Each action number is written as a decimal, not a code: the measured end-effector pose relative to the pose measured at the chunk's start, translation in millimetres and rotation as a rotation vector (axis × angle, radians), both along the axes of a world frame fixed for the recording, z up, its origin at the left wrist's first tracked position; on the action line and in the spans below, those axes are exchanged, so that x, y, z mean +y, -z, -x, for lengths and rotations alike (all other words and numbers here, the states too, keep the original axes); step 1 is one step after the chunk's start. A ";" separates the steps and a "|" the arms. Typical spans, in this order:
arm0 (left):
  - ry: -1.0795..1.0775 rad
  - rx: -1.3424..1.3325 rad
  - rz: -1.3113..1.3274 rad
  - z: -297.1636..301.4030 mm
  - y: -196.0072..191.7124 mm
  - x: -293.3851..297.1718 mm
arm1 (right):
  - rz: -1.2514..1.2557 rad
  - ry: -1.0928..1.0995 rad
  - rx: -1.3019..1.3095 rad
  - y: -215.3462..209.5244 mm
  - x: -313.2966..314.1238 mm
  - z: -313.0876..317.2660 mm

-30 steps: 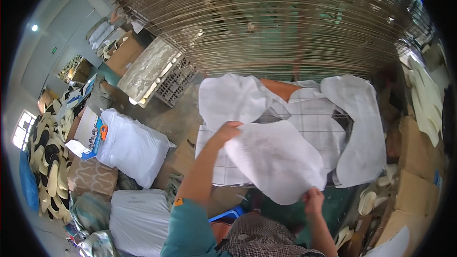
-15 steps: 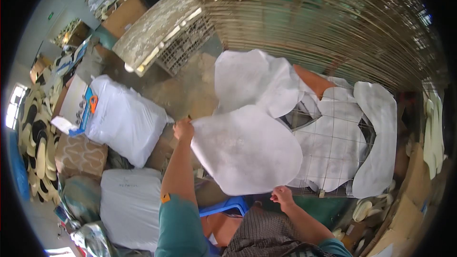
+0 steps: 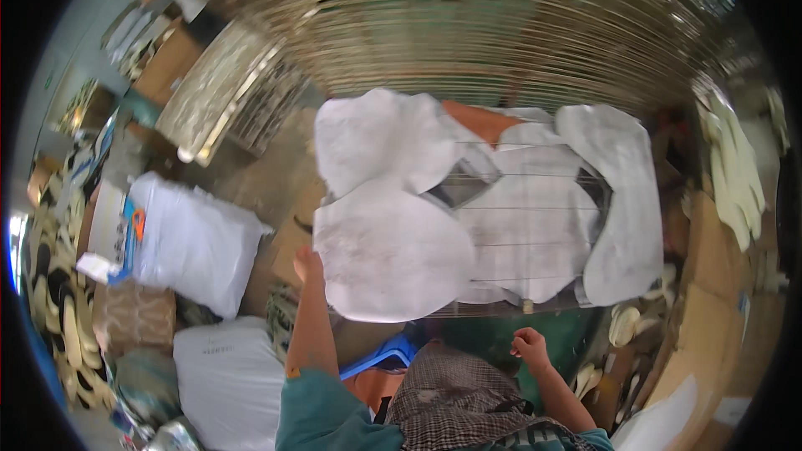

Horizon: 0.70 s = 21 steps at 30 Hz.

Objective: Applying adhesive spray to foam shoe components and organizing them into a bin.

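Observation:
A rounded white sheet (image 3: 388, 250) lies on a wire rack (image 3: 528, 306) in front of me, lapping over other white pieces. My left hand (image 3: 307, 266) is at this sheet's left edge; its fingers are blurred, and I cannot tell whether they grip it. Below the rack's front edge, my right hand (image 3: 528, 346) is curled closed, apart from the sheet, with nothing visible in it. A long curved white piece (image 3: 622, 200) lies at the rack's right side. An orange-brown piece (image 3: 480, 122) shows between the white ones at the back.
Rows of thin slats or wires (image 3: 468, 25) rise behind the rack. To the left are a stuffed white bag (image 3: 196, 242), a grey-white sack (image 3: 230, 380) and a carton with orange-handled scissors (image 3: 139, 224). Cardboard (image 3: 710, 334) stands at right; a blue plastic stool (image 3: 380, 357) is near my lap.
The held sheet has come down flat on the rack. My right hand has let go of its edge and drawn back. My view has shifted, moving the scene left.

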State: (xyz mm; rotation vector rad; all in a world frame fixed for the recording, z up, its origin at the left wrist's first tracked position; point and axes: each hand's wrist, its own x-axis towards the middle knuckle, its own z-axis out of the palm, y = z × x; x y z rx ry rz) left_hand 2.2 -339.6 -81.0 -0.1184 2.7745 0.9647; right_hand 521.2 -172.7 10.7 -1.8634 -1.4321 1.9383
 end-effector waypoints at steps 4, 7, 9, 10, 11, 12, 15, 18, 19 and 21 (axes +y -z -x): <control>0.172 0.165 -0.195 -94.6 -27.6 38.1 | -0.253 0.013 0.101 -30.3 2.2 -59.7; 0.437 0.065 -0.283 -204.3 -33.7 101.6 | -0.546 0.124 -0.067 -47.4 0.0 -161.0; 0.660 -0.020 -0.303 -275.1 -36.1 132.9 | -0.808 0.281 -0.239 -65.4 -10.9 -240.8; 0.745 -0.101 -0.318 -315.7 -42.9 149.5 | -0.868 0.384 -0.356 -75.4 -19.8 -288.4; 0.849 -0.129 -0.335 -361.2 -49.1 164.4 | -0.937 0.523 -0.467 -71.8 -33.7 -345.5; 0.823 -0.338 -0.384 -401.2 -55.6 178.1 | -0.916 0.624 -0.651 -75.4 -48.7 -397.5; 0.981 -0.626 -0.334 -517.0 -75.0 206.5 | -1.018 0.761 -1.125 -102.7 -113.8 -531.1; 1.355 -0.665 -0.244 -624.9 -75.0 215.9 | -0.715 0.881 -1.345 -98.9 -176.8 -617.1; 1.432 -0.690 -0.235 -658.3 -73.3 211.3 | -0.616 0.872 -1.363 -86.8 -199.4 -634.9; 1.692 -0.576 -0.162 -720.9 -79.3 205.9 | -0.596 0.883 -1.429 -69.6 -218.4 -655.0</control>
